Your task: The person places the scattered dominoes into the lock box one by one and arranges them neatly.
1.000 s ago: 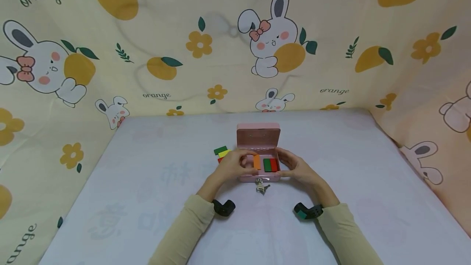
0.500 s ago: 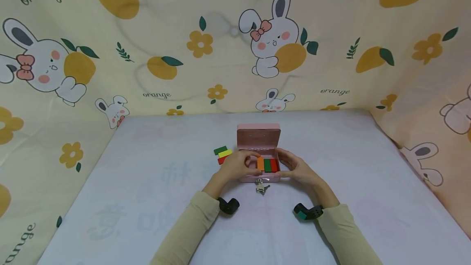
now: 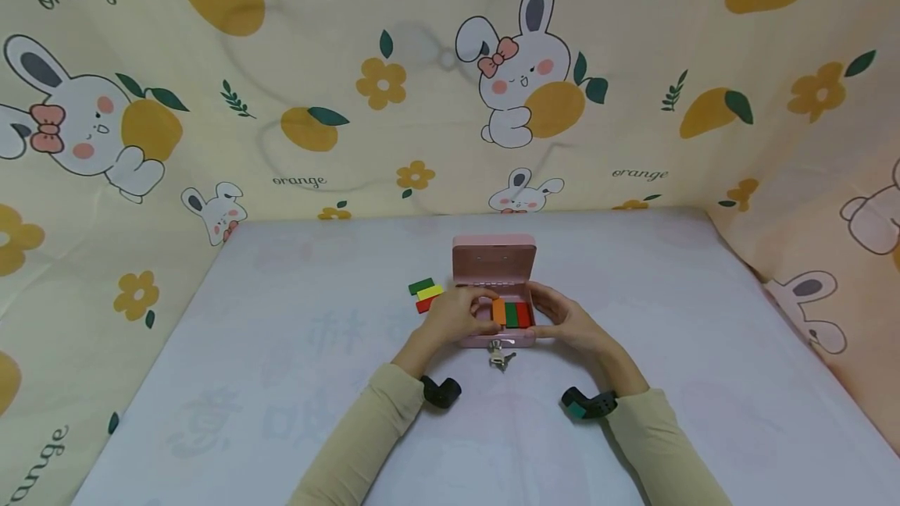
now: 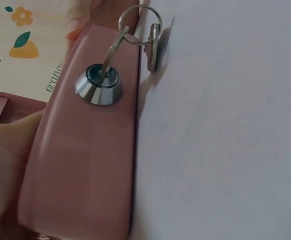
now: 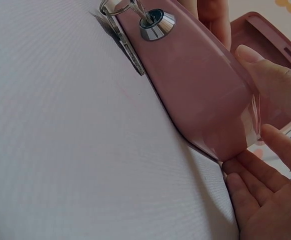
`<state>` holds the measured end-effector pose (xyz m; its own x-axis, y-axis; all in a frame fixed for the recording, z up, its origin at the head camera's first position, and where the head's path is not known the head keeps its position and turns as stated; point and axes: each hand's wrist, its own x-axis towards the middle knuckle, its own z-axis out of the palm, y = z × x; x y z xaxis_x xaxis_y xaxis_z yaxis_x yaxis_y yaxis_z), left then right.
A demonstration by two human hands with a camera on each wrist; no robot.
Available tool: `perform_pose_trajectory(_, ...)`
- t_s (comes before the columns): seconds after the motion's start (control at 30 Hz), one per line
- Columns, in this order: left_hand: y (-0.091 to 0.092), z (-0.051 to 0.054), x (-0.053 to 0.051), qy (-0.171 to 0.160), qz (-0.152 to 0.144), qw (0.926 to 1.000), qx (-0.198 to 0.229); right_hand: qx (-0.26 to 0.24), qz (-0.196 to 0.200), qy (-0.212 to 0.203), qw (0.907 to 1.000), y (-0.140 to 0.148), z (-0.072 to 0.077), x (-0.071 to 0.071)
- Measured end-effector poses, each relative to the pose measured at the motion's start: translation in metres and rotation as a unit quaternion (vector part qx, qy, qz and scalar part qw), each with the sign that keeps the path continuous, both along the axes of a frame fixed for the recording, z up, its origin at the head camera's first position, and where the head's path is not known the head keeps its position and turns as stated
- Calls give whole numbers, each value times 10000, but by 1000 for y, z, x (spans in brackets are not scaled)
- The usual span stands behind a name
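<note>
A pink metal box (image 3: pixel 516 341) stands on the table with its lid (image 3: pixel 494 264) raised. Inside, an orange block (image 3: pixel 498 311) lies against a green block (image 3: pixel 512 315), with a red block (image 3: pixel 523 315) at the right wall. My left hand (image 3: pixel 452 317) reaches in over the box's left side and pinches the orange block between thumb and fingers. My right hand (image 3: pixel 571 323) holds the box's right side; in the right wrist view its thumb (image 5: pixel 250 55) lies on the rim and its fingers touch the outer wall.
Left of the box lie a green block (image 3: pixel 421 286), a yellow block (image 3: pixel 430 293) and a red block (image 3: pixel 425 305), partly behind my left hand. Keys (image 3: pixel 502 361) hang from the lock at the box front. A printed cloth (image 3: pixel 436 100) rises behind the table.
My left hand has moved right with the orange block, closing the gap to the green block in the box. My right hand has stayed at the box's right side.
</note>
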<state>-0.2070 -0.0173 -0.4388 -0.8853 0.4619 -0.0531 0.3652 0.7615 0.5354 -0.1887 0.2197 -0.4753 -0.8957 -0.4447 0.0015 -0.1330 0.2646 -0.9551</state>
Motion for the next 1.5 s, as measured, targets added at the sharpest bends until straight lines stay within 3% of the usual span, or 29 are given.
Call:
perform_pose_trajectory(0.37, 4, 1, 3, 389, 42, 9971, -654, 56, 6, 43, 10000, -2, 3, 1)
perform_pose_trajectory(0.8, 8, -4, 3, 682, 46, 9926, -1002, 41, -18, -63, 10000, 0, 3, 0)
perform_pose_trajectory(1.5, 12, -3, 3, 624, 176, 9880, -1403, -6, 30, -21, 10000, 0, 3, 0)
